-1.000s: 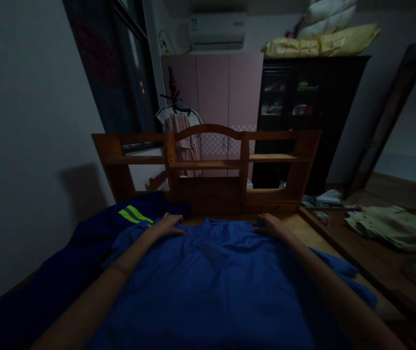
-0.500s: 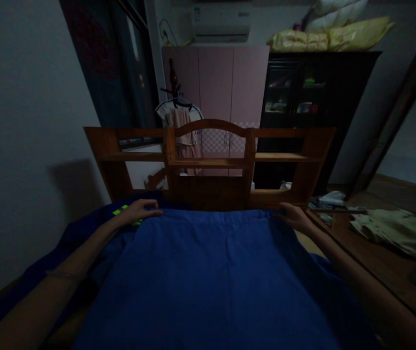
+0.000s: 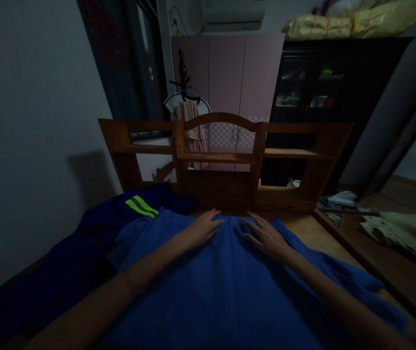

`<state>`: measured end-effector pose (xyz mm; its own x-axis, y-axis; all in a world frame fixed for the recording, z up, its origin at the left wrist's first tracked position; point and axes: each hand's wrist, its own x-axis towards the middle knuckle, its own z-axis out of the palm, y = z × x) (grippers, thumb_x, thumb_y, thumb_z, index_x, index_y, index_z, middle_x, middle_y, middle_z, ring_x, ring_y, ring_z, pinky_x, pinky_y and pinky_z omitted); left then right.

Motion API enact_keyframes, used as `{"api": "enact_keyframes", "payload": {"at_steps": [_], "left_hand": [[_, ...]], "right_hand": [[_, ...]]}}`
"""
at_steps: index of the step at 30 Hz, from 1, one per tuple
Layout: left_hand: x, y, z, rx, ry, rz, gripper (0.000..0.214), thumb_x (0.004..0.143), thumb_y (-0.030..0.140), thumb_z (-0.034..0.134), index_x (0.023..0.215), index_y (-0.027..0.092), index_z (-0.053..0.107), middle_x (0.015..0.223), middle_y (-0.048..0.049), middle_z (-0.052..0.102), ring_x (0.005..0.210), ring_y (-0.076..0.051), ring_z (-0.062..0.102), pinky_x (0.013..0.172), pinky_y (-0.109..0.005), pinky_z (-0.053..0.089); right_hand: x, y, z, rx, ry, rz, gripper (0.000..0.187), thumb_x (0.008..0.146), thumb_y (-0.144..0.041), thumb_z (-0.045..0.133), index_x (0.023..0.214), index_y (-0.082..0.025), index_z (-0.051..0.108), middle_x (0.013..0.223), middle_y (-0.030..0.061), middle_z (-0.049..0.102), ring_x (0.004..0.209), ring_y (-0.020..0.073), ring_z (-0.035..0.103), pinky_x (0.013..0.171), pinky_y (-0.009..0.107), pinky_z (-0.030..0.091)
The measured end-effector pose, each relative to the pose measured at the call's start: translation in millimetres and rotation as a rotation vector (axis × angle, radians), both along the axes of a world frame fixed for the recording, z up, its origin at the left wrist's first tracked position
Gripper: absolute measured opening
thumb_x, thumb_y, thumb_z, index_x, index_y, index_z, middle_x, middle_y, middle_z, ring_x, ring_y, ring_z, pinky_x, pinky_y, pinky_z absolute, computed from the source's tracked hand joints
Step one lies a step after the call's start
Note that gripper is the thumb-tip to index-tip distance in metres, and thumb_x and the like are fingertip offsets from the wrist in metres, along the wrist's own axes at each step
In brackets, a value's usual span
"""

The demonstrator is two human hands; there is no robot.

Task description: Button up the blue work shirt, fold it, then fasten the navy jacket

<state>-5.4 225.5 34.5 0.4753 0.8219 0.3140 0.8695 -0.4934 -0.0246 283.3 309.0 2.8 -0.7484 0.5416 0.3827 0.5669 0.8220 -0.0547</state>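
A blue garment [image 3: 208,296] lies spread on the bed, with a seam line down its middle and a sleeve-like part [image 3: 361,282] stretching to the right. My left hand [image 3: 204,228] rests on its far part, left of the middle line, fingers apart and pointing inward. Facing it across that line, my right hand [image 3: 266,236] lies on the same cloth with its fingers spread. Neither hand grips the fabric. A darker blue garment [image 3: 94,238] with a yellow-green and grey reflective stripe is heaped at the left, partly under the first one's edge.
Beyond the cloth stands a wooden headboard [image 3: 215,194] with open shelves. A white wall [image 3: 40,146] runs along the left. On the right, past the bed's wooden side edge [image 3: 361,257], lies a pale green cloth [image 3: 405,233]. Pink wardrobe doors [image 3: 226,82] stand behind.
Both hands have let go of the garment's far corners and moved inward to its middle. The garment's far edge is now rumpled, and more of the reflective stripe shows. The view has shifted slightly.
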Motion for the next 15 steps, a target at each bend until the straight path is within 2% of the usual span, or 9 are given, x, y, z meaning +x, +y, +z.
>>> {"api": "enact_keyframes", "payload": {"at_steps": [1, 3, 5, 7, 9, 11, 13, 15], "left_hand": [[14.6, -0.8, -11.7, -0.065, -0.022, -0.052, 0.046, 0.096, 0.037, 0.042, 0.141, 0.026, 0.036, 0.149, -0.0066, 0.022, 0.136, -0.025, 0.02, 0.11, -0.039, 0.024], [27.6, -0.3, -34.9, -0.142, -0.053, -0.034, 0.052, 0.096, 0.051, 0.035, 0.144, 0.031, 0.028, 0.151, -0.0045, 0.018, 0.137, -0.025, 0.016, 0.111, -0.044, 0.02], [20.2, 3.2, -51.6, -0.139, -0.06, 0.07, 0.051, 0.098, 0.051, 0.027, 0.145, 0.031, 0.023, 0.151, -0.0036, 0.017, 0.138, -0.024, 0.012, 0.111, -0.047, 0.014], [0.5, 7.7, -57.2, -0.107, -0.019, 0.195, 0.048, 0.099, 0.046, 0.026, 0.145, 0.031, 0.024, 0.15, -0.0033, 0.019, 0.138, -0.023, 0.014, 0.111, -0.047, 0.014], [-19.6, 9.6, -52.0, -0.033, 0.049, 0.379, 0.046, 0.098, 0.04, 0.031, 0.142, 0.026, 0.034, 0.148, -0.0054, 0.025, 0.137, -0.024, 0.019, 0.112, -0.046, 0.014], [-28.8, 5.1, -40.2, 0.056, 0.089, 0.576, 0.043, 0.096, 0.027, 0.033, 0.135, 0.015, 0.046, 0.144, -0.0126, 0.031, 0.136, -0.028, 0.02, 0.112, -0.049, 0.01], [-19.5, -8.0, -27.1, 0.128, 0.095, 0.693, 0.043, 0.091, 0.015, 0.033, 0.127, 0.003, 0.053, 0.14, -0.0198, 0.034, 0.136, -0.033, 0.017, 0.111, -0.054, 0.005], [9.6, -29.9, -17.0, 0.172, 0.083, 0.673, 0.042, 0.091, 0.018, 0.035, 0.124, 0.002, 0.055, 0.139, -0.0214, 0.036, 0.135, -0.036, 0.018, 0.111, -0.054, 0.009]], "right_hand": [[-3.3, -4.8, -6.3, -0.032, -0.038, -0.001, 0.054, 0.096, -0.053, 0.034, 0.145, -0.03, 0.027, 0.152, 0.0039, 0.012, 0.137, 0.0277, 0.016, 0.111, 0.047, 0.02], [2.2, -5.2, -21.5, -0.1, -0.104, -0.036, 0.055, 0.097, -0.056, 0.028, 0.146, -0.032, 0.022, 0.152, 0.0029, 0.009, 0.138, 0.029, 0.012, 0.11, 0.051, 0.018], [21.4, 1.9, -34.7, -0.156, -0.142, -0.09, 0.055, 0.097, -0.056, 0.025, 0.147, -0.034, 0.017, 0.152, 0.0027, 0.008, 0.138, 0.0289, 0.011, 0.11, 0.052, 0.018], [49.0, 8.6, -41.1, -0.164, -0.167, -0.135, 0.056, 0.097, -0.056, 0.024, 0.148, -0.031, 0.016, 0.152, 0.0042, 0.01, 0.138, 0.0281, 0.011, 0.109, 0.051, 0.021], [78.4, 7.1, -39.6, -0.097, -0.19, -0.181, 0.056, 0.097, -0.054, 0.026, 0.147, -0.028, 0.022, 0.151, 0.0057, 0.016, 0.137, 0.0285, 0.014, 0.11, 0.051, 0.02], [104.0, -7.4, -32.1, 0.018, -0.188, -0.237, 0.053, 0.096, -0.05, 0.03, 0.144, -0.026, 0.031, 0.148, 0.007, 0.025, 0.135, 0.0298, 0.023, 0.11, 0.055, 0.016], [123.9, -35.3, -22.0, 0.094, -0.133, -0.29, 0.053, 0.095, -0.045, 0.032, 0.142, -0.021, 0.034, 0.143, 0.0096, 0.036, 0.128, 0.0292, 0.037, 0.109, 0.054, 0.019], [139.9, -71.7, -14.2, 0.097, -0.016, -0.417, 0.051, 0.094, -0.043, 0.032, 0.137, -0.018, 0.041, 0.132, 0.0115, 0.048, 0.114, 0.0282, 0.051, 0.101, 0.048, 0.037]]}}
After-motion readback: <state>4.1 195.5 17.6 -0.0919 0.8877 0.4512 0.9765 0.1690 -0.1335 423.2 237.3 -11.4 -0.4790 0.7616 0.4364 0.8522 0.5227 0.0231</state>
